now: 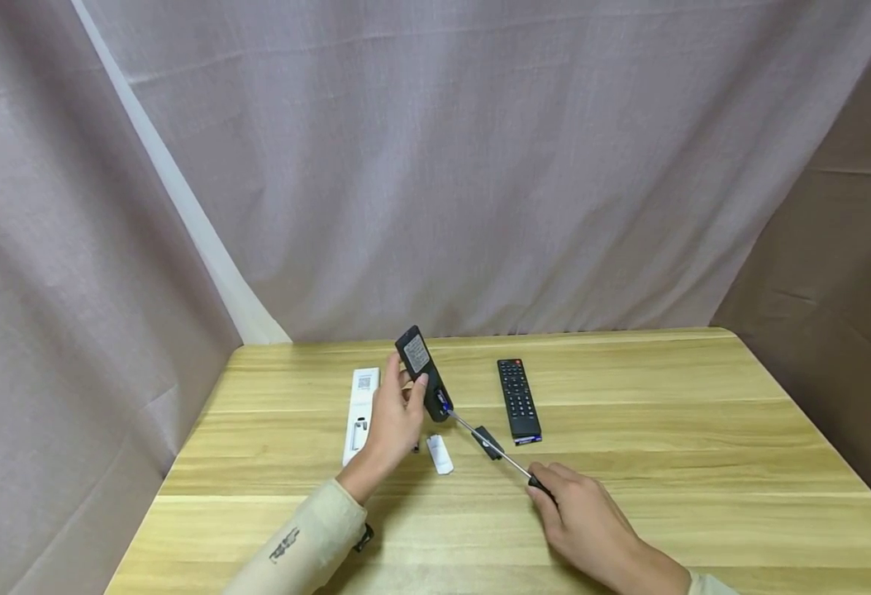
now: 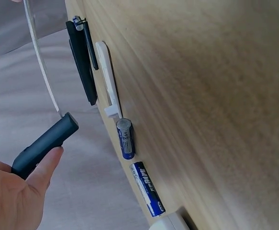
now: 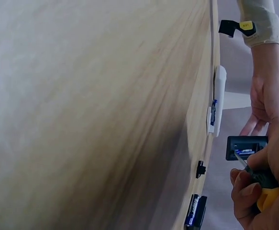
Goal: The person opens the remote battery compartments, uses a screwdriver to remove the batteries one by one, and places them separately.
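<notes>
My left hand grips a black remote control above the table, its labelled back turned up and tilted. Its battery compartment has no cover on, and a blue battery shows inside. In my right hand is a screwdriver with a long metal shaft and a black and yellow handle. The tip of the shaft reaches into the compartment at the battery's end. Below the shaft on the table lies a small black battery cover.
A second black remote lies buttons up on the right, blue battery showing at its near end. Left of my hands are a white remote and a white cover. Two loose blue batteries, one here, lie on the table.
</notes>
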A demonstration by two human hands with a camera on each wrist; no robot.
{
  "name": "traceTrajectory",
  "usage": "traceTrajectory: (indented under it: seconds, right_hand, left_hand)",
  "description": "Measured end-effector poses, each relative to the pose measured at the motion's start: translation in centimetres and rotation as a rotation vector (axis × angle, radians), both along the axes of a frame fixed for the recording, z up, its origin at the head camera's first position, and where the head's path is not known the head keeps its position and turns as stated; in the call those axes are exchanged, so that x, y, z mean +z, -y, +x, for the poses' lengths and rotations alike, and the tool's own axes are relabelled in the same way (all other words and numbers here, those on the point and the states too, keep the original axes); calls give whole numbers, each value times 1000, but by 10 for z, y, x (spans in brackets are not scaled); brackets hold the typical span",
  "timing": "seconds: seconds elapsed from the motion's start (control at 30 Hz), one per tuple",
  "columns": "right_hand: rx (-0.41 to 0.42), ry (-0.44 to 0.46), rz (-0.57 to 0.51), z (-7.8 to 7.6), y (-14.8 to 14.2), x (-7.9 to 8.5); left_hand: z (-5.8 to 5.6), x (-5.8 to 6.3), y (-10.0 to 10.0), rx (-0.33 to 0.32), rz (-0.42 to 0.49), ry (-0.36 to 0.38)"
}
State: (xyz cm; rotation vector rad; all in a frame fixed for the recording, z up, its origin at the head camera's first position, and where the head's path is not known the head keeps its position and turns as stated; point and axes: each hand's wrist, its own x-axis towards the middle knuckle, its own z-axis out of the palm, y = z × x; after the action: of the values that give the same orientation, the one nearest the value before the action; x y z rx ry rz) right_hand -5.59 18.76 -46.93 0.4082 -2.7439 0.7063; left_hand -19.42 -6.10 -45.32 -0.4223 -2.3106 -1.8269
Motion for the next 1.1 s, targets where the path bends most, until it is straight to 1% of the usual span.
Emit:
traceTrajectory:
  seconds: [0.2, 0.3, 0.43, 0.6, 0.87, 1.0, 1.1]
  right_hand:
    - [5, -4, -10, -1, 0, 1]
    - [9, -37, -4, -2, 1, 1]
    - [23, -71, 4, -3, 4, -1]
    - [15, -57, -6, -4, 6, -3]
    - [21, -105, 42, -5, 1, -7]
    - [14, -83, 42, -7, -1, -7]
    - [6, -46, 27, -7, -3, -8]
  left_hand:
    - [0, 2, 0, -3, 9, 33]
    - [-1, 1, 1, 0, 21, 42]
    - [-1, -2, 0, -1, 11, 40]
    - [-1, -2, -1, -6, -6, 29]
    - [-5, -3, 0, 15, -16, 23]
    - [-7, -4, 0, 15, -14, 23]
    - [-7, -5, 1, 33, -35, 36]
